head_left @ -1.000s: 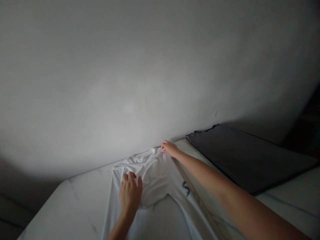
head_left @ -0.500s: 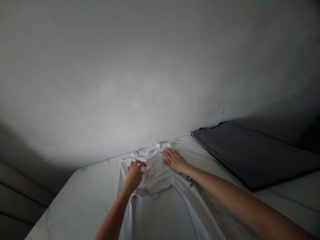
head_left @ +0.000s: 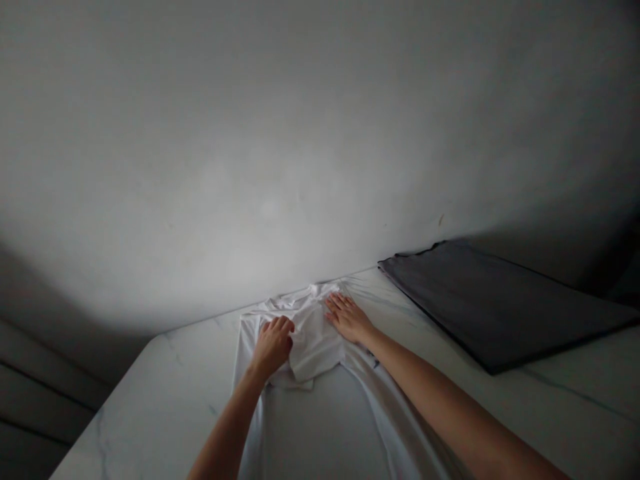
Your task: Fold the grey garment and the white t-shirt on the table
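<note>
A white garment [head_left: 315, 347] lies on the marble-patterned table, its far part bunched and creased near the wall and its nearer part running down past the bottom of the view. On the left of the bunched cloth, my left hand [head_left: 275, 341] has its fingers curled together against the fabric. My right hand [head_left: 349, 320] rests flat on the right side of the garment, fingers stretched out and palm down. The right forearm covers part of the garment's right edge.
A dark grey folded cloth [head_left: 500, 300] with black edges lies on the table at the right. A pale wall [head_left: 280, 167] rises behind the table [head_left: 160, 407]. Grooved panels [head_left: 40, 393] stand at the lower left.
My left hand has shifted slightly right and its fingers have closed on the cloth. A fold beside it looks flatter. My right hand stays flat in nearly the same place.
</note>
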### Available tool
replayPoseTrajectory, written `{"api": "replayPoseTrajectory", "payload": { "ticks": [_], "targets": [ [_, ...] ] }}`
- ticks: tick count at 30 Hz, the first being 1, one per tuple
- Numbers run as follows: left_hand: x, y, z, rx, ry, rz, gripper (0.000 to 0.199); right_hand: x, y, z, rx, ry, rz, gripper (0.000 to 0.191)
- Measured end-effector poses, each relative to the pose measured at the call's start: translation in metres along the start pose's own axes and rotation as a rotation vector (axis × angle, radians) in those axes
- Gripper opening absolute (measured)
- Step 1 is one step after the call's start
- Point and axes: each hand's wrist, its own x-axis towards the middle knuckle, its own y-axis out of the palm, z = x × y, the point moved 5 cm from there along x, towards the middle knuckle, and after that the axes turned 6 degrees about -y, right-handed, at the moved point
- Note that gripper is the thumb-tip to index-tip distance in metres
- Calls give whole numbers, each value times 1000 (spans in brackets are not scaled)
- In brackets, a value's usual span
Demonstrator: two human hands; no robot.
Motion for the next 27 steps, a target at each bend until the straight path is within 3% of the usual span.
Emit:
{"api": "replayPoseTrajectory", "payload": {
  "ticks": [7, 13, 21, 27],
  "targets": [
    [3, 5, 10, 95, -92, -13, 30, -4, -7, -1, -48, 133, -73, 52],
    [12, 8, 23, -19, -227, -46, 36, -4, -11, 0, -73, 156, -54, 52],
    [6, 4, 49, -129, -361, -76, 28, -4, -14, -1, -49, 216, 29, 57],
    [19, -10, 39, -86, -429, -9, 33, -6, -18, 2, -23, 230, 43, 55]
  ]
}}
